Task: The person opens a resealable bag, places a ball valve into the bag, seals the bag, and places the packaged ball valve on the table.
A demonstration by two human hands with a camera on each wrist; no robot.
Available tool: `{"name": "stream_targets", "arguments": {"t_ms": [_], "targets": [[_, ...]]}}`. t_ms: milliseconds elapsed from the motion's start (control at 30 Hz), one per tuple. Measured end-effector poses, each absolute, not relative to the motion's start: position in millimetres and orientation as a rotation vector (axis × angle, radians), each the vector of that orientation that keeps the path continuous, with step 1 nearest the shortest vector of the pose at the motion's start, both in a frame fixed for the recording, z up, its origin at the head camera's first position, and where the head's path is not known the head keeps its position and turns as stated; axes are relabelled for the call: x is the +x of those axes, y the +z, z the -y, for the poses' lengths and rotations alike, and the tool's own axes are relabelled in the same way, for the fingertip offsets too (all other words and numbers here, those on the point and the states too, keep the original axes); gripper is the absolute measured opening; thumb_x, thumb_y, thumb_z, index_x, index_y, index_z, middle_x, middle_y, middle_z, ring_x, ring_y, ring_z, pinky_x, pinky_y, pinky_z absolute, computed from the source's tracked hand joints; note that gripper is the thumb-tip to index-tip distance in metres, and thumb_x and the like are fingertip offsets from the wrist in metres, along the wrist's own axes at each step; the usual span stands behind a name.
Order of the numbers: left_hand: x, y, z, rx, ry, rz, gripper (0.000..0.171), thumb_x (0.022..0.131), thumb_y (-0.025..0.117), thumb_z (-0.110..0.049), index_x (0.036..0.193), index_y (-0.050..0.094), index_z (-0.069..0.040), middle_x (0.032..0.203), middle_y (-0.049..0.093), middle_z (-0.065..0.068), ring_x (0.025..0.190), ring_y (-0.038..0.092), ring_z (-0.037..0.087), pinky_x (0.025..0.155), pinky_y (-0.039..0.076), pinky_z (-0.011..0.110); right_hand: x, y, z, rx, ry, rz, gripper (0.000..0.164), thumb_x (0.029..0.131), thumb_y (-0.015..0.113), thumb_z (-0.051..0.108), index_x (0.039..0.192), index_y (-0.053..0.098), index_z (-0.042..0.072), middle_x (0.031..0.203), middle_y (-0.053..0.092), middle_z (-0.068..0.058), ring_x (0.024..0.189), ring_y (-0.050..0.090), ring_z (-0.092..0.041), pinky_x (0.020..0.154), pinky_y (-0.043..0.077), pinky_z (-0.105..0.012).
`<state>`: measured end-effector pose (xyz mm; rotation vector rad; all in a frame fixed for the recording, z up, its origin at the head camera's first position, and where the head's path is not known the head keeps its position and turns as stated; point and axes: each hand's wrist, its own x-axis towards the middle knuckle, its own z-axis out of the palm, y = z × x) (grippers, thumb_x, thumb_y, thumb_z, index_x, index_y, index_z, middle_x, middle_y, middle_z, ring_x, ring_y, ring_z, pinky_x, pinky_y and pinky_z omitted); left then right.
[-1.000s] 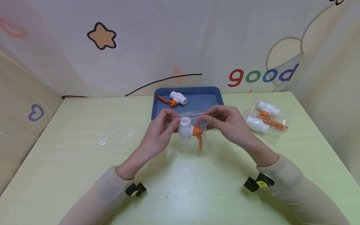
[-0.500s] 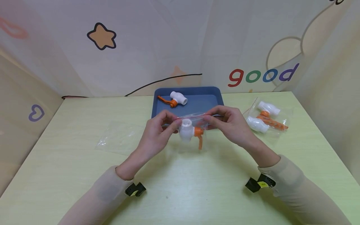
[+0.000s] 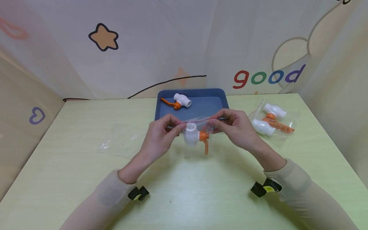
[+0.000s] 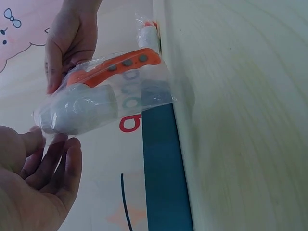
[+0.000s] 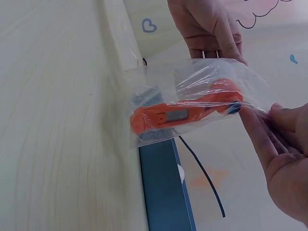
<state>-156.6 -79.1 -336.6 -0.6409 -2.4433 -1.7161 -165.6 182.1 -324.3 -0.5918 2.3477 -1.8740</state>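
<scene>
Both hands hold up a clear zip bag (image 3: 196, 120) by its red-lined top edge, in front of the blue tray. My left hand (image 3: 161, 134) pinches the left end of that edge between thumb and fingers; my right hand (image 3: 234, 127) pinches the right end. Inside the bag hangs a white ball valve (image 3: 191, 135) with an orange handle (image 5: 178, 113) pointing down. In the left wrist view the bag's lower end, with the orange handle (image 4: 115, 67) in it, hangs over the table.
The blue tray (image 3: 221, 101) at the back holds another white valve (image 3: 182, 100) with an orange handle. A bag of valves (image 3: 270, 119) lies to the right. On the left lies a flat clear bag (image 3: 123, 140). A printed curtain (image 3: 161, 41) stands behind the table.
The bag and valve have shifted slightly down and to the right, and the red-lined edge looks straighter between the hands. Both hands keep their pinch.
</scene>
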Motion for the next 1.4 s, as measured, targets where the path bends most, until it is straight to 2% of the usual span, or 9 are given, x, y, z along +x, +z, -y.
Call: {"name": "stream_targets", "arguments": {"t_ms": [267, 633, 933, 1100, 1300, 1400], "targets": [[-156.2, -337.0, 78.7, -0.624, -1.664, 2.449, 0.008, 0.097, 0.071, -0.010, 0.098, 0.069, -0.003, 0.094, 0.072, 0.005, 0.072, 0.063, 0.019, 0.058, 0.049, 0.027, -164.3, -324.3, -180.0, -0.576, -1.848, -2.367, 0.012, 0.099, 0.066, -0.001, 0.109, 0.066, -0.007, 0.102, 0.069, -0.019, 0.084, 0.074, -0.025, 0.079, 0.060, -0.035], [-155.5, -337.6, 79.4, -0.639, -1.641, 2.427, 0.009, 0.099, 0.069, -0.012, 0.097, 0.068, -0.003, 0.092, 0.071, 0.006, 0.069, 0.060, 0.021, 0.055, 0.046, 0.027, -164.5, -326.2, -180.3, -0.531, -1.900, -2.256, 0.017, 0.099, 0.068, 0.003, 0.113, 0.066, -0.007, 0.105, 0.068, -0.020, 0.085, 0.075, -0.027, 0.081, 0.060, -0.039], [-156.9, -339.1, 78.8, -0.678, -1.635, 2.413, 0.008, 0.101, 0.067, -0.010, 0.102, 0.067, -0.002, 0.095, 0.067, 0.007, 0.082, 0.065, 0.024, 0.068, 0.055, 0.030, -164.0, -324.6, -178.7, -0.559, -1.875, -2.322, 0.013, 0.099, 0.066, -0.002, 0.111, 0.066, -0.008, 0.102, 0.069, -0.020, 0.084, 0.074, -0.024, 0.081, 0.059, -0.043], [-156.7, -338.6, 79.3, -0.715, -1.669, 2.413, 0.009, 0.102, 0.065, -0.009, 0.105, 0.065, -0.001, 0.098, 0.067, 0.009, 0.087, 0.067, 0.029, 0.073, 0.059, 0.034, -163.4, -323.0, -177.2, -0.605, -1.870, -2.355, 0.011, 0.098, 0.064, -0.005, 0.108, 0.065, -0.010, 0.102, 0.067, -0.021, 0.084, 0.073, -0.022, 0.079, 0.060, -0.039], [-156.8, -338.9, 78.9, -0.756, -1.652, 2.434, 0.020, 0.102, 0.066, -0.013, 0.118, 0.066, -0.001, 0.109, 0.070, 0.009, 0.097, 0.066, 0.021, 0.079, 0.058, 0.036, -161.9, -320.7, -176.2, -0.657, -1.859, -2.359, 0.010, 0.098, 0.064, -0.006, 0.108, 0.065, -0.010, 0.099, 0.069, -0.020, 0.083, 0.074, -0.023, 0.077, 0.060, -0.036], [-157.2, -339.3, 78.6, -0.777, -1.633, 2.431, 0.022, 0.101, 0.069, -0.014, 0.118, 0.068, -0.001, 0.109, 0.071, 0.008, 0.096, 0.066, 0.019, 0.080, 0.058, 0.036, -161.0, -319.7, -176.1, -0.664, -1.846, -2.357, 0.010, 0.099, 0.064, -0.005, 0.108, 0.065, -0.009, 0.099, 0.070, -0.019, 0.083, 0.074, -0.023, 0.078, 0.060, -0.035]]}}
